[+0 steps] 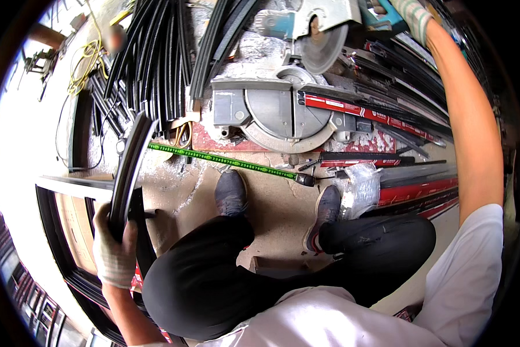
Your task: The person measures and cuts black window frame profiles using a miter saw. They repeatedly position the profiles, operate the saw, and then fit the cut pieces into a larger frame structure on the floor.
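Observation:
My left hand (114, 251), in a white work glove, grips a long black metal profile (130, 165) that runs up and away from me at the left. My right hand (411, 16), also gloved, reaches far up to the handle of a mitre saw (289, 107) whose round blade (322, 49) is raised above the turntable. A green measuring tape (225, 160) lies stretched on the floor in front of the saw, just beyond my grey shoes (231, 191). I am crouching, in black trousers and a white shirt.
Many black profiles (156, 58) are stacked at the back left. Red-and-black wrapped profiles (387, 121) lie at the right of the saw. A dark frame (57, 243) rests on the floor at the left. A yellow cable (86, 63) coils at far left. Sawdust covers the floor.

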`<state>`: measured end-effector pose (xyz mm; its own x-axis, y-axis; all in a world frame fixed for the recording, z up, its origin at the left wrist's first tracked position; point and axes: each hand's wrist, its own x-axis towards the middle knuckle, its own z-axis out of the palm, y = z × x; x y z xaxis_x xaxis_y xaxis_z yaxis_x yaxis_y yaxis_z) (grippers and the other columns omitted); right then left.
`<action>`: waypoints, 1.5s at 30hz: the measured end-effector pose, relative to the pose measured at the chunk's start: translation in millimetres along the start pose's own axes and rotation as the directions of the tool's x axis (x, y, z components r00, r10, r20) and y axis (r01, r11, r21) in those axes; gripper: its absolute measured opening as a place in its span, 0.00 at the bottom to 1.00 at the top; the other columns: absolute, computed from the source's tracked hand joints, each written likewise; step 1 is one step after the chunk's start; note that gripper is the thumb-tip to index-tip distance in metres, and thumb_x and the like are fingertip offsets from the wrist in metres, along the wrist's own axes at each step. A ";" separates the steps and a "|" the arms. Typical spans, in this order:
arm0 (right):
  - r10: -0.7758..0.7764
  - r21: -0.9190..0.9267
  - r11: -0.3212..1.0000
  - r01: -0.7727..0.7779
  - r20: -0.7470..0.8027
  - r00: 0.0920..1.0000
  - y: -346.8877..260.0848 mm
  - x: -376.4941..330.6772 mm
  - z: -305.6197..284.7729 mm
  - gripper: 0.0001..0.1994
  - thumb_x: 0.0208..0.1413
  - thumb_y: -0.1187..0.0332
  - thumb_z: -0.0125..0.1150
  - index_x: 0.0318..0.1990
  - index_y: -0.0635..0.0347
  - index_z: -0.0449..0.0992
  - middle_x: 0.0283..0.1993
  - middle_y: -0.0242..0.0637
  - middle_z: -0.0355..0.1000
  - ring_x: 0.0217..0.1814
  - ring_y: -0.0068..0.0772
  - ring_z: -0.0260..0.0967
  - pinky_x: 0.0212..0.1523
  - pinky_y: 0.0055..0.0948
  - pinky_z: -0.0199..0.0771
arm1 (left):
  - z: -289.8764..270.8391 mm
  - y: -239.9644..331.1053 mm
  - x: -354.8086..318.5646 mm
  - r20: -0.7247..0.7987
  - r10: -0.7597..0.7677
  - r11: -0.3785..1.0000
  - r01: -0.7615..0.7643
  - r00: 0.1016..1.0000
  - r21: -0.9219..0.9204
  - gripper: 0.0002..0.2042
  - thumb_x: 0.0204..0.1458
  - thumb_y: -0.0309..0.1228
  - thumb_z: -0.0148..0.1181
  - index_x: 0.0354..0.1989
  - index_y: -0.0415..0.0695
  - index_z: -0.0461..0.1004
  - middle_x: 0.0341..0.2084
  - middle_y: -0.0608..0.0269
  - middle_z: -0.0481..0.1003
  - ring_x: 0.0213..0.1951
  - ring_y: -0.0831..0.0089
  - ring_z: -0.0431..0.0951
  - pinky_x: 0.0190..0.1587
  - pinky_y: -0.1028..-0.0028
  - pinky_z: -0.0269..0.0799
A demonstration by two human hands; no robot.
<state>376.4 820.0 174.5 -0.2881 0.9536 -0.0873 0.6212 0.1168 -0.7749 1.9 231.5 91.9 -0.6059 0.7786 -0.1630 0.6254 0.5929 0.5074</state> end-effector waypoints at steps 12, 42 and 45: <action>0.178 0.160 0.968 -0.194 0.110 0.978 12.1 19.2 -3.0 0.17 0.73 0.54 0.55 0.46 0.57 0.82 0.36 0.40 0.81 0.30 0.37 0.79 0.29 0.44 0.85 | 140.7 109.2 225.3 0.660 0.324 0.868 -0.491 0.678 0.078 0.18 0.73 0.40 0.55 0.62 0.41 0.76 0.31 0.57 0.80 0.33 0.65 0.79 0.42 0.65 0.77; 0.265 0.144 0.948 -0.283 0.132 0.955 24.8 36.0 -24.8 0.13 0.73 0.60 0.53 0.45 0.58 0.79 0.33 0.41 0.80 0.26 0.36 0.77 0.28 0.42 0.84 | 267.1 109.9 312.1 0.470 0.193 0.854 -0.383 0.861 0.352 0.31 0.61 0.61 0.64 0.56 0.45 0.83 0.42 0.48 0.86 0.45 0.52 0.86 0.50 0.61 0.79; 0.259 0.152 0.948 -0.279 0.142 0.955 22.4 36.9 -21.7 0.12 0.73 0.60 0.53 0.45 0.58 0.79 0.33 0.41 0.80 0.26 0.36 0.77 0.28 0.42 0.84 | 270.4 85.7 323.2 0.495 0.194 0.899 -0.356 0.847 0.257 0.22 0.66 0.49 0.66 0.57 0.43 0.82 0.41 0.51 0.86 0.39 0.59 0.82 0.50 0.63 0.78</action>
<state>395.5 863.8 167.5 -0.2176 0.9021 -0.3727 0.5586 -0.1980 -0.8054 -7.3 589.5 -146.1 -0.1484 0.8760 -0.4589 0.9039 0.3084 0.2965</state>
